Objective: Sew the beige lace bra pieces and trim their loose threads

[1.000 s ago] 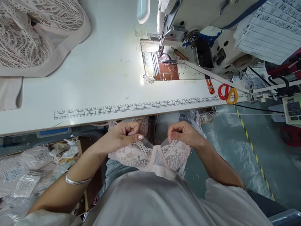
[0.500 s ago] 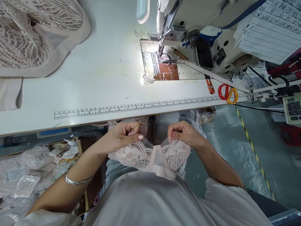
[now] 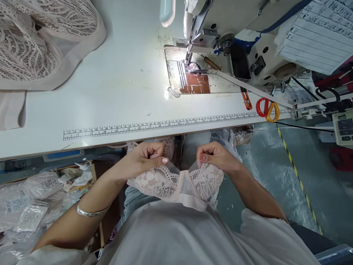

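Between my hands, over my lap and below the table edge, a pale pink lace bra is spread with its cups side by side. My left hand is closed, pinching the top edge of one cup between thumb and fingers. On the other cup, my right hand pinches the sheer upper edge the same way. The bra's middle piece and lower band hang toward my shirt. What the curled fingers cover is hidden.
A sewing machine with its lamp lit stands on the white table. Scissors and an orange cutter lie near a printed ruler. More lace pieces lie at left. Plastic-wrapped packets fill the lower left.
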Demonstrator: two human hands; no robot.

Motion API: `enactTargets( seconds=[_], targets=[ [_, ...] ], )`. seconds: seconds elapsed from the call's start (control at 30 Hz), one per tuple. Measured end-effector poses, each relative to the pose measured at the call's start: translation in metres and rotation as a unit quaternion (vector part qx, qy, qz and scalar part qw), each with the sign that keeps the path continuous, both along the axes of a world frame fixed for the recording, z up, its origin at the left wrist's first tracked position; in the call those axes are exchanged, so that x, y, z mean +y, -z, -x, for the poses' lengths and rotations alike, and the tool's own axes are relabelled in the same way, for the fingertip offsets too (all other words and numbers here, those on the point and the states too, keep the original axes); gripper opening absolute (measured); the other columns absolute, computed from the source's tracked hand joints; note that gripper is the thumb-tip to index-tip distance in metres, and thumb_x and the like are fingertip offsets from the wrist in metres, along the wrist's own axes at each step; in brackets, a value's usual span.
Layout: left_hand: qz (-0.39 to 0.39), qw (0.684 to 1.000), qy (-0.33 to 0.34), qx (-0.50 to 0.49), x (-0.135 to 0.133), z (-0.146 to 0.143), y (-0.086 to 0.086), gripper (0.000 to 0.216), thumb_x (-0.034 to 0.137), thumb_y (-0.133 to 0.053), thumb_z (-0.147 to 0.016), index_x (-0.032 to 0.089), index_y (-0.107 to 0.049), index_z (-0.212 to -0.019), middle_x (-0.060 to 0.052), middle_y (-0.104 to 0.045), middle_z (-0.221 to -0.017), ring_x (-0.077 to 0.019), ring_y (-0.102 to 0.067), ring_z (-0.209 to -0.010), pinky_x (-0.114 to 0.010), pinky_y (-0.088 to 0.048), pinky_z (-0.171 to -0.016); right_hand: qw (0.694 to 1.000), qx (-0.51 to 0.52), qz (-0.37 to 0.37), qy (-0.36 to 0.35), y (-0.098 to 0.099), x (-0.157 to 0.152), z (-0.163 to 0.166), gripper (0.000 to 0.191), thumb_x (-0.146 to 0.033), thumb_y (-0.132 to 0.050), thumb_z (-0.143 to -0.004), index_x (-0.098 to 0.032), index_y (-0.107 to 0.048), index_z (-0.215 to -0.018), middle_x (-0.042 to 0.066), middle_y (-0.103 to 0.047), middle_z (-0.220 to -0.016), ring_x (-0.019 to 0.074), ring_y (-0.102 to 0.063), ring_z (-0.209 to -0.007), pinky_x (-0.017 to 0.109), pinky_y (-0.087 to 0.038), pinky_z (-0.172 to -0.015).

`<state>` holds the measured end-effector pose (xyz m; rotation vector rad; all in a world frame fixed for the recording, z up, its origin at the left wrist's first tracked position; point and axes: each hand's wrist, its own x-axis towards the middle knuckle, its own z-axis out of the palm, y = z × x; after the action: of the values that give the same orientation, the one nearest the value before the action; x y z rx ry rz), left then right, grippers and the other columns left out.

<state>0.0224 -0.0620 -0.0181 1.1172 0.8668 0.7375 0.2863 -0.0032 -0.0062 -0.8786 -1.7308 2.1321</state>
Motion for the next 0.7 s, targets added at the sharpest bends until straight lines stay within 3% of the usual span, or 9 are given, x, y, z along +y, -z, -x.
enactTargets(
  seconds=[0.53,0.7],
  targets=[
    [0.014,1.0,-0.01,0.012,0.0003,-0.0013,-0.0029,0.051,0.035,-0.067,-0.087,0.022,-0.025,-0.062,0.009,-0.02,-0.058,-0.007,-0.016,-0.053,-0.025,-0.014,-0.05,1.0,-0.008,-0.001,-0.003,-0.0001,-0.0002,0.0012,0.046,-0.056,-0.065,-0.088,-0.015,-0.065,-0.068,-0.005,-0.047,-0.055,0.0061,-0.028,-0.047,0.024,-0.019,-0.048],
    [0.015,0.999,-0.015,0.025,-0.0008,-0.0003,-0.0012,0.051,0.037,-0.068,-0.086,0.022,-0.025,-0.062,0.009,-0.021,-0.059,-0.0069,-0.017,-0.054,-0.024,-0.016,-0.05,0.999,-0.032,-0.037,-0.022,0.0042,0.0024,-0.0025,0.049,-0.059,-0.06,-0.09,-0.014,-0.066,-0.072,-0.006,-0.045,-0.053,0.0059,-0.026,-0.046,0.024,-0.02,-0.046]
  ],
)
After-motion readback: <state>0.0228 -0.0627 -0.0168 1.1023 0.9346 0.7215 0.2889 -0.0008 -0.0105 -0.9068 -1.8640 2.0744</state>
